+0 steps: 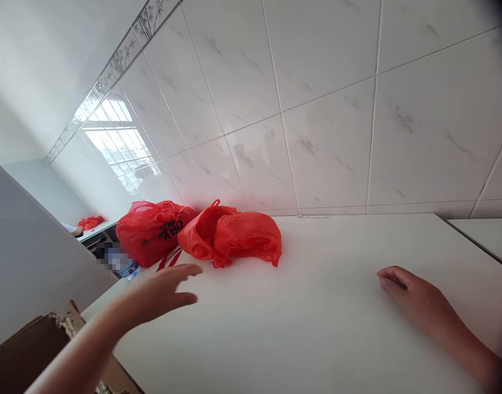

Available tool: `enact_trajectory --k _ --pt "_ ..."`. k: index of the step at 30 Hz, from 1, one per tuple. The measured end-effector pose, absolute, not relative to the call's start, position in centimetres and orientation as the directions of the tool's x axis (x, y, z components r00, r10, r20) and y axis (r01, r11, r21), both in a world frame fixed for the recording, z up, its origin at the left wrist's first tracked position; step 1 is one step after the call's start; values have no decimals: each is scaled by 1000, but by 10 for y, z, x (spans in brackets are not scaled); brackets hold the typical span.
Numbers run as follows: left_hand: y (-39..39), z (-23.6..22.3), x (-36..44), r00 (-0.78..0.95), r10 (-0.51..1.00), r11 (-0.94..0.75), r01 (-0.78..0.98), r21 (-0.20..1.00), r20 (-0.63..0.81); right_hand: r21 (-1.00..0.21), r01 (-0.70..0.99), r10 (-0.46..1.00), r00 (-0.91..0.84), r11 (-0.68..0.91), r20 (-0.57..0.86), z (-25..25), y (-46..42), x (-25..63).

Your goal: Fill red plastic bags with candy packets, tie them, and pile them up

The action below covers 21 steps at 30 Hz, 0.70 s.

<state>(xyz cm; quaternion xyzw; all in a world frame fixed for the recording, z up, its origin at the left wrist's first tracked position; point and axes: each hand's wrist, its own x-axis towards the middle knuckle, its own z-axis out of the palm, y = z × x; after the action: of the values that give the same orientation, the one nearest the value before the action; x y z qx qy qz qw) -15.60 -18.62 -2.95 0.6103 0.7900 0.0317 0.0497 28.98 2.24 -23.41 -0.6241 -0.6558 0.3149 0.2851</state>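
My left hand hangs over the white tabletop, thumb and fingers apart, holding nothing. Just beyond its fingertips lies a crumpled red plastic bag, its mouth facing the front right; I cannot see what is inside. Against its left side stands a fuller red bag with a black printed character and red straps. Over at the right, my right hand is near the tabletop, its fingers curled and the fingertips meeting the thumb. Nothing shows in that hand, and it is well apart from the bags.
A clear plastic bottle sits beside the fuller bag at the table's left. An open cardboard box with torn edges is at the lower left, under my left forearm. White wall tiles rise behind the table. Another red bag lies farther back.
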Motion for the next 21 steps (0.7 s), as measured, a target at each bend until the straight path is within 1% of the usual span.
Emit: enact_trajectory --k 1,3,6,8,13,17,21 --pt "-166 -38 -140 -156 981 171 976 134 -114 -769 638 998 -63 32 -11 -234 22 290" --pt "-130 -57 -115 -32 987 57 986 156 -160 -774 632 998 -70 49 6 -234 21 289" --pt "-92 -88 -98 -11 989 22 997 72 -149 -779 624 997 -77 62 18 -234 22 290" --pt "-77 -103 -92 -12 994 18 998 55 -108 -782 620 996 -85 64 15 -235 23 290" --pt "-48 -124 -68 5 997 -12 996 94 71 -782 620 996 -89 61 8 -234 25 289" --pt "-21 -139 -48 -99 970 76 991 108 223 -794 597 993 -97 112 68 -232 22 288" --pt "-10 -147 -49 -162 947 126 982 143 278 -806 575 990 -96 141 105 -226 18 286"
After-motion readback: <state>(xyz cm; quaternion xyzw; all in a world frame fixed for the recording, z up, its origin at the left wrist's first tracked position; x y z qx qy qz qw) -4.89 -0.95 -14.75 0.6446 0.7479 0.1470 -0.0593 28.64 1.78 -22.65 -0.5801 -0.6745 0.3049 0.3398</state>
